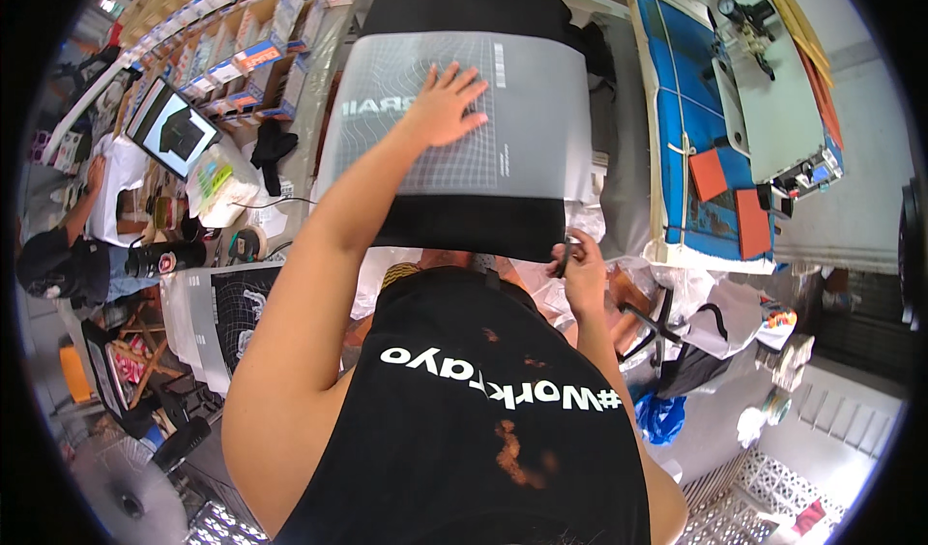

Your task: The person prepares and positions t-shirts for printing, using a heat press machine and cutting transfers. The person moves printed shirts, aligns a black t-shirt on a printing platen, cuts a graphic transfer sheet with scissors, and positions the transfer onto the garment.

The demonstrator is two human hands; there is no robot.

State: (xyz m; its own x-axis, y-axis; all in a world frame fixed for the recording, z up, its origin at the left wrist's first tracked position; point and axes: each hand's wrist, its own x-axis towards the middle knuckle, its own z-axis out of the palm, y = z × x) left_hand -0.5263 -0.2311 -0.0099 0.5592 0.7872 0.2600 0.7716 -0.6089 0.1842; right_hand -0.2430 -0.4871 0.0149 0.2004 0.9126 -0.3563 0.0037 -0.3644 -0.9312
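The left hand spreads flat on the printed transfer film; the right hand grips an unclear dark object. A sideways palm slip could skew the film.

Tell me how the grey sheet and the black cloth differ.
The sheet is grey with pale printed lines; the cloth is black and looks plain where visible. The sheet lies on top, under the left hand; the cloth shows beyond its far and near edges. Both are spread out.

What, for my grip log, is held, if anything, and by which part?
The right hand holds a small dark object; which part is unclear. The left hand rests spread on the printed sheet, holding nothing.
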